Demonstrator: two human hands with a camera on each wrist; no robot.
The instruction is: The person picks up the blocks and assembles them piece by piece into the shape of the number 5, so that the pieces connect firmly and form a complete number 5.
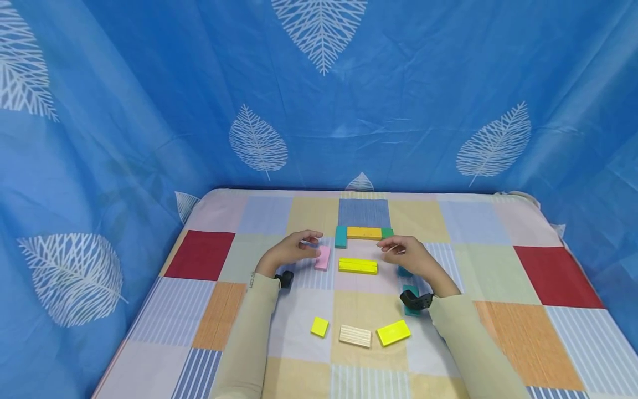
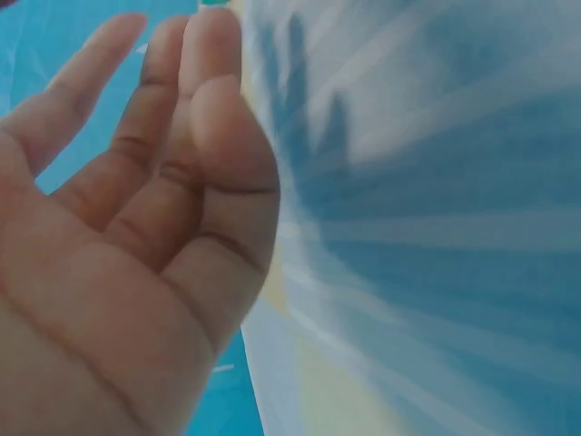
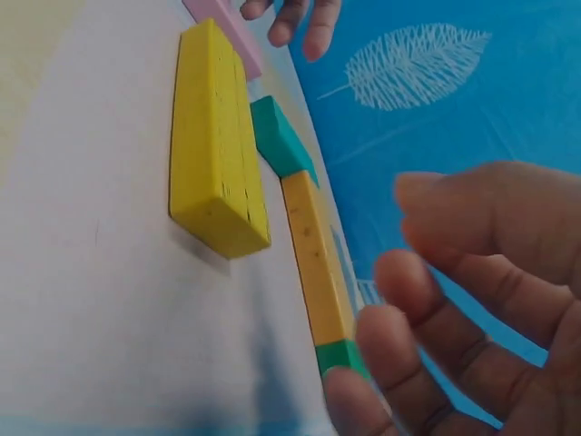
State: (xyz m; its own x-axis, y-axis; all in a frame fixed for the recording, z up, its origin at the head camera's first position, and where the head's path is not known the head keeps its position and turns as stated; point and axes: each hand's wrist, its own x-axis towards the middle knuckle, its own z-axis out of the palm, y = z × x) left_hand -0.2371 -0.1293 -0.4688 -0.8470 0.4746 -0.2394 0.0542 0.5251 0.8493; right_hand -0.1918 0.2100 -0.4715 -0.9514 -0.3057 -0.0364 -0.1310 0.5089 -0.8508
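Observation:
My left hand (image 1: 295,247) hovers beside a pink block (image 1: 323,258), its fingers loosely bent and nothing in them; the left wrist view shows the bare palm and fingers (image 2: 231,136). To the right, my right hand (image 1: 410,256) is also empty, with relaxed fingers (image 3: 413,282). Between the hands lie yellow blocks (image 1: 358,266) side by side in a bar. Behind them is a row: a teal block (image 1: 341,237), an orange-yellow block (image 1: 364,233) and a green block (image 1: 387,233) at its right end. A teal block (image 1: 404,272) is partly hidden below the right hand.
Nearer the body lie a small yellow square block (image 1: 319,327), a plain wooden block (image 1: 355,336) and a yellow block (image 1: 394,333). Another teal block (image 1: 411,311) shows partly behind the right wrist strap. A patchwork cloth (image 1: 498,277) covers the table; blue leaf-print curtains (image 1: 399,100) surround it.

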